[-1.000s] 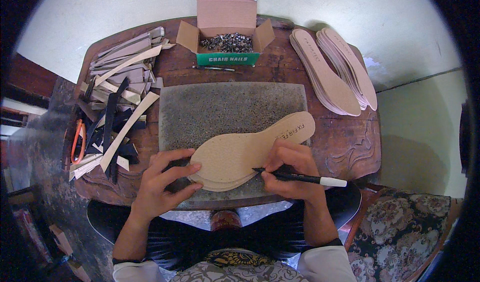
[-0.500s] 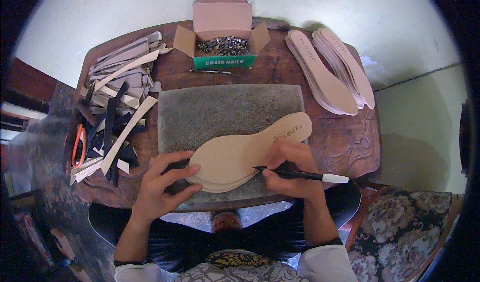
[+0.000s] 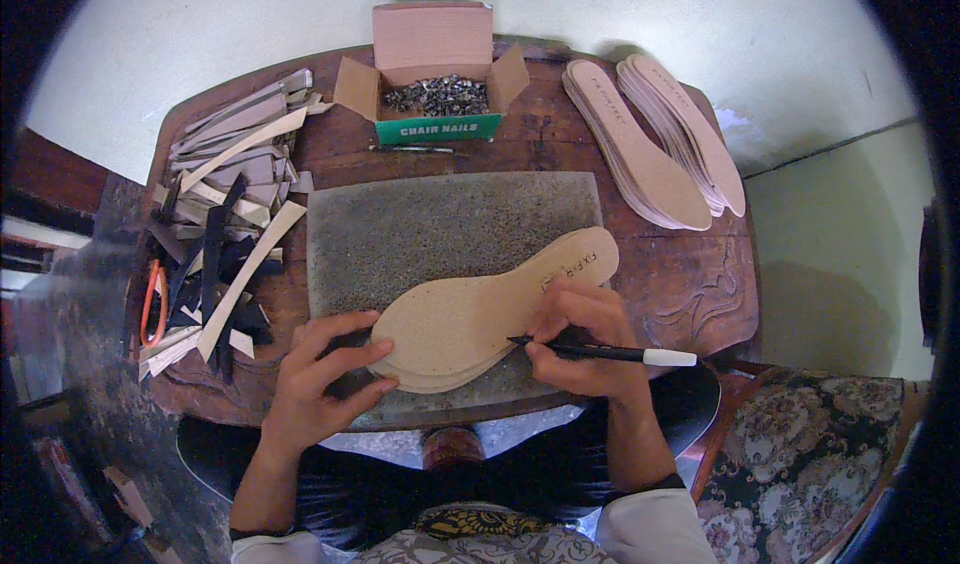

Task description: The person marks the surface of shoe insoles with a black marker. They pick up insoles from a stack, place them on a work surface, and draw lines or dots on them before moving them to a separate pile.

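A small stack of tan shoe insoles (image 3: 445, 319) lies slantwise on a grey rectangular mat (image 3: 400, 229), its wide toe part to the left and its heel to the upper right. My left hand (image 3: 315, 374) grips the toe end at its edge, fingertips on the top insole and thumb lower down at the rim. In my right hand (image 3: 590, 329) is a black marker pen (image 3: 590, 350) with a white cap on its back end. The pen's tip rests at the near edge of the top insole, around its middle. My right fingers partly cover the insole's waist.
Two stacks of insoles (image 3: 640, 154) stand at the back right. An open cardboard box (image 3: 440, 130) of metal nails sits at the back, a thin metal rod (image 3: 415, 149) before it. Leftward lie cut strips (image 3: 240, 144), black scraps (image 3: 213, 264) and an orange handle (image 3: 150, 309).
The whole view has shifted slightly. The pen tip stays at nearly the same spot on the insole's near edge, and both hands keep their hold.
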